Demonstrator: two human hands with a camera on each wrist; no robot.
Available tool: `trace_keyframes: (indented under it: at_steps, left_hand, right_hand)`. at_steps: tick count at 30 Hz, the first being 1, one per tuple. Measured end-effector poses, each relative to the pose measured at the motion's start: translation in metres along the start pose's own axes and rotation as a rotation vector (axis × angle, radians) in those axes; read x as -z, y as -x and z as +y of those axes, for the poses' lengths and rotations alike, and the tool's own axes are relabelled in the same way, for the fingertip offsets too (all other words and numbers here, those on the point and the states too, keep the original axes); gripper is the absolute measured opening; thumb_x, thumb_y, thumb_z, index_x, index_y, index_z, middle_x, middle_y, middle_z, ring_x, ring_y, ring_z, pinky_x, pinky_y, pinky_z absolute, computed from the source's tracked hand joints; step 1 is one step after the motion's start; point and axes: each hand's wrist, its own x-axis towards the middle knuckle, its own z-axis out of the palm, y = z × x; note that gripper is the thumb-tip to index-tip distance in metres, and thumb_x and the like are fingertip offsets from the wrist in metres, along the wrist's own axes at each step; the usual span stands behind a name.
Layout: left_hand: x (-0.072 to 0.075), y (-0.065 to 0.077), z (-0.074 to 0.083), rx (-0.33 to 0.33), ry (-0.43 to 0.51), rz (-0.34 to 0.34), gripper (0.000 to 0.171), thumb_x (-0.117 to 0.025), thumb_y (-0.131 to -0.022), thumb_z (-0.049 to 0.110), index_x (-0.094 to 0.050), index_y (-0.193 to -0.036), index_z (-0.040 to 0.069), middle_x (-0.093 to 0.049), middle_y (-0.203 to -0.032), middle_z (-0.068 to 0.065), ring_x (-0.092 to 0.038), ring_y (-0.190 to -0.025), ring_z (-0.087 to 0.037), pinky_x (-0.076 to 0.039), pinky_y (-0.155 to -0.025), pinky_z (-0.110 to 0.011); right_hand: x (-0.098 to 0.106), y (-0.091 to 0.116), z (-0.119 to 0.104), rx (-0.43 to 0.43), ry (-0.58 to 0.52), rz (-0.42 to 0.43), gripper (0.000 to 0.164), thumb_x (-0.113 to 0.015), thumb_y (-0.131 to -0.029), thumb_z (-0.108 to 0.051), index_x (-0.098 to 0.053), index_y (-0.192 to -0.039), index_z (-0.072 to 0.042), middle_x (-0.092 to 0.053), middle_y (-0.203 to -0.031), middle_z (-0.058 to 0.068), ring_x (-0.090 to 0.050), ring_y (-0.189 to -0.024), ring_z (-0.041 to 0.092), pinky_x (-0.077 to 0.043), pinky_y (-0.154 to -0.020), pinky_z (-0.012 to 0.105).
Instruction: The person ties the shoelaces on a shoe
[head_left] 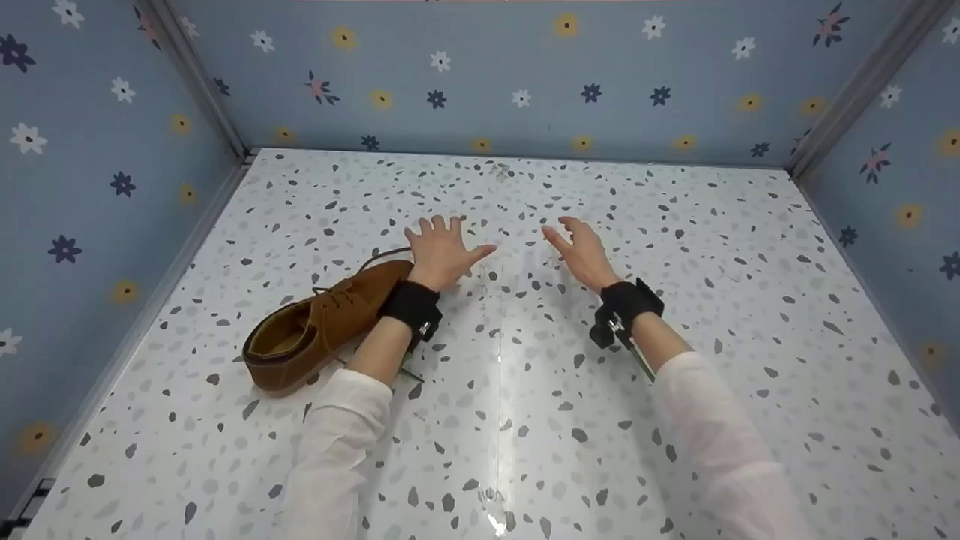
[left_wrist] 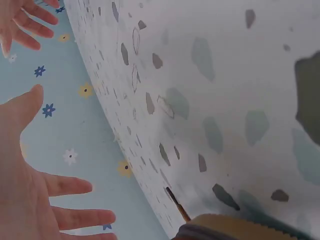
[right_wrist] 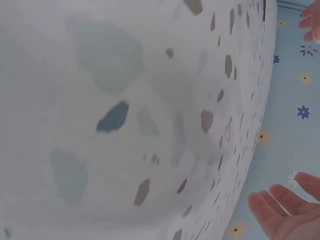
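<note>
A brown lace-up shoe (head_left: 352,300) rests on the speckled table, its opening toward the lower left and its toe partly behind my left hand (head_left: 440,255). That hand hovers beside the toe with fingers spread and thumb out, holding nothing. In the left wrist view, the edge of the shoe (left_wrist: 225,227) and a lace tip (left_wrist: 175,200) show at the bottom. My right hand (head_left: 585,253) is apart from the shoe, over the table, its fingers relaxed and nothing in them. The right wrist view shows this hand (right_wrist: 290,212) with loosely bent fingers.
The white speckled tabletop (head_left: 712,420) is enclosed by a blue flowered back panel (head_left: 487,67) and side panels, left (head_left: 82,202) and right (head_left: 907,172). Each wrist wears a black strap, left (head_left: 411,304) and right (head_left: 630,300). One lace (head_left: 386,253) trails beyond the shoe.
</note>
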Motion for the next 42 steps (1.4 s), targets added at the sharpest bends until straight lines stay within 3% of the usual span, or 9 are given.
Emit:
trace_keyframes:
  at_steps: [9, 16, 25, 31, 37, 42]
  left_hand:
    - [0.018, 0.016, -0.02, 0.041, -0.009, -0.067, 0.088, -0.014, -0.049, 0.071, -0.038, -0.104, 0.007, -0.036, -0.094, -0.018, -0.032, -0.084, -0.033, -0.025, -0.059, -0.047]
    - [0.023, 0.025, -0.036, 0.065, -0.027, -0.102, 0.089, -0.014, -0.048, 0.072, -0.037, -0.104, 0.006, -0.035, -0.096, -0.019, -0.031, -0.084, -0.033, -0.025, -0.059, -0.048]
    - [0.035, 0.043, -0.052, 0.076, -0.023, -0.16, 0.086, -0.018, -0.05, 0.07, -0.038, -0.103, 0.004, -0.034, -0.096, -0.02, -0.03, -0.084, -0.035, -0.023, -0.06, -0.05]
    - [0.041, 0.054, -0.064, 0.093, -0.011, -0.197, 0.089, -0.019, -0.049, 0.071, -0.036, -0.104, 0.003, -0.034, -0.095, -0.02, -0.03, -0.083, -0.035, -0.024, -0.058, -0.05]
    - [0.044, 0.066, -0.076, 0.095, -0.017, -0.22, 0.094, -0.017, -0.045, 0.072, -0.034, -0.106, 0.003, -0.035, -0.094, -0.02, -0.031, -0.081, -0.036, -0.026, -0.057, -0.047]
    - [0.047, 0.076, -0.084, 0.106, 0.014, -0.228, 0.095, -0.022, -0.045, 0.072, -0.03, -0.109, 0.003, -0.033, -0.097, -0.022, -0.028, -0.084, -0.038, -0.022, -0.058, -0.05]
  right_hand:
    - [-0.02, 0.0, -0.024, -0.015, -0.158, -0.073, 0.053, -0.032, -0.069, -0.048, -0.036, -0.104, -0.008, -0.041, -0.091, 0.001, -0.038, -0.081, 0.011, -0.031, -0.065, 0.026]
    - [-0.03, 0.001, -0.037, 0.017, -0.151, -0.13, 0.047, -0.031, -0.07, -0.047, -0.038, -0.101, -0.012, -0.041, -0.09, 0.001, -0.038, -0.08, 0.012, -0.03, -0.065, 0.028]
    - [-0.044, 0.004, -0.05, -0.001, -0.219, -0.17, 0.044, -0.032, -0.07, -0.047, -0.04, -0.098, -0.014, -0.041, -0.088, -0.003, -0.04, -0.077, 0.008, -0.033, -0.061, 0.024]
    - [-0.054, 0.004, -0.062, 0.0, -0.201, -0.195, 0.045, -0.032, -0.069, -0.048, -0.041, -0.096, -0.014, -0.042, -0.088, -0.003, -0.039, -0.077, 0.008, -0.032, -0.063, 0.025]
    - [-0.066, 0.005, -0.074, 0.01, -0.208, -0.278, 0.047, -0.032, -0.068, -0.049, -0.04, -0.099, -0.015, -0.04, -0.092, -0.002, -0.04, -0.079, 0.01, -0.033, -0.062, 0.026]
    - [-0.078, 0.008, -0.083, 0.067, -0.199, -0.366, 0.05, -0.035, -0.067, -0.048, -0.037, -0.103, -0.013, -0.039, -0.096, -0.001, -0.038, -0.083, 0.008, -0.031, -0.066, 0.023]
